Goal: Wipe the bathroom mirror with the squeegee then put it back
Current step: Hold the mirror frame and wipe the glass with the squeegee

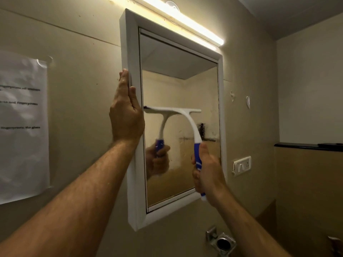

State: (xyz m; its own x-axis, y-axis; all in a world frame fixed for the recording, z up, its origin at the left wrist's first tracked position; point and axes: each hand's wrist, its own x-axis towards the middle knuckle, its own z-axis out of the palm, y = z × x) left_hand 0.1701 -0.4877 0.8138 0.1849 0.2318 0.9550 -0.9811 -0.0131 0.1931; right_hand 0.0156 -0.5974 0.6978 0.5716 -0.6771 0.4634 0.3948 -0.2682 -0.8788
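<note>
The mirror hangs on the wall in the centre of the frame, set in a white frame and tilted in this view. The squeegee sits against the glass near mid-height. Its white blade bar runs roughly level from the left edge of the glass toward the right, and its curved white neck drops down to a blue and white handle at lower centre right.

Right hand: fingers curled fully round the squeegee handle, thumb up along the blue grip. The handle end protrudes below the hand, just in front of the lower right corner of the mirror frame.

Left hand: fingers straight and together, pointing up. The palm and fingers lie flat against the outer left side of the white frame, and the thumb rests on the front face of the frame. It holds nothing.

The glass reflects the squeegee and the gripping hand at lower left of the mirror. Dark smudges show on the glass right of the squeegee neck.

A lit tube light runs above the mirror. A sheet of paper with blurred print hangs at the left edge. A switch plate is on the wall right of the mirror, and a metal fitting sits below it.
</note>
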